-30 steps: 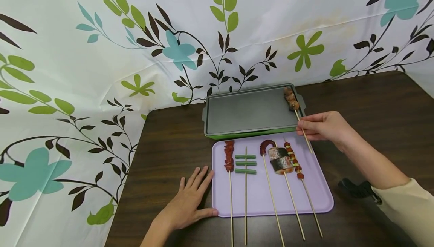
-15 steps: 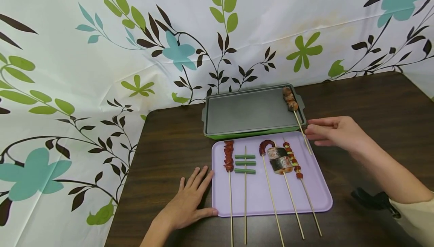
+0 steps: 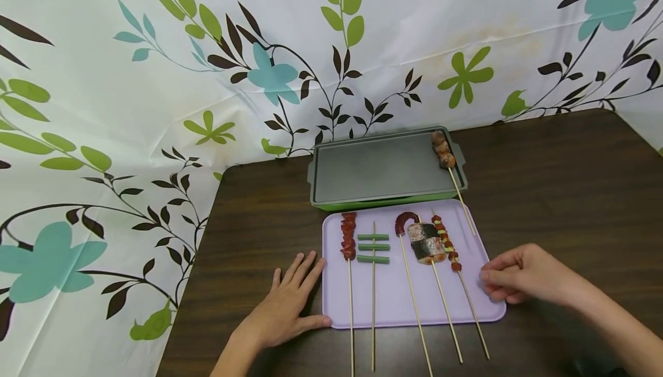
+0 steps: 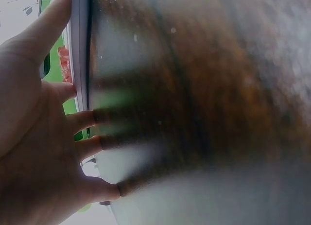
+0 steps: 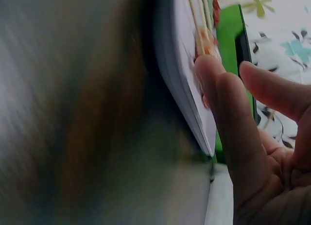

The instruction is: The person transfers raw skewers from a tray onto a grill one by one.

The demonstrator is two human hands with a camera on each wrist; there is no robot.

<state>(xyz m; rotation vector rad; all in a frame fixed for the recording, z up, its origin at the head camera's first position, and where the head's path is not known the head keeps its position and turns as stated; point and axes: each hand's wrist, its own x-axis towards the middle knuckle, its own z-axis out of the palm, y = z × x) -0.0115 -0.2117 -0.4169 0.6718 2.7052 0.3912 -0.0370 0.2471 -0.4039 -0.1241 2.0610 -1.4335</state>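
My left hand (image 3: 287, 308) rests flat on the table with spread fingers, the thumb and fingertips at the left edge of the lilac tray (image 3: 385, 302). Over the tray's right edge is my right hand (image 3: 523, 276), holding nothing, its fingers loosely bent. A skewer of browned meat chunks (image 3: 443, 149) lies on the right end of the grey griddle (image 3: 378, 170), its stick reaching over the tray. On the tray lie a red meat skewer (image 3: 349, 236), a green bean skewer (image 3: 373, 247), a tentacle skewer (image 3: 406, 220), a thick black-banded skewer (image 3: 427, 243) and a red-and-yellow skewer (image 3: 448, 242).
The griddle has a green base (image 3: 393, 200) and stands behind the tray on a dark wooden table (image 3: 559, 193). Several sticks overhang the tray's front edge. A patterned white cloth (image 3: 362, 49) hangs behind the table.
My right hand has let go of the meat skewer's stick, drawn back and come down to the tray's right edge. The skewer stays on the griddle. My left hand has not moved.
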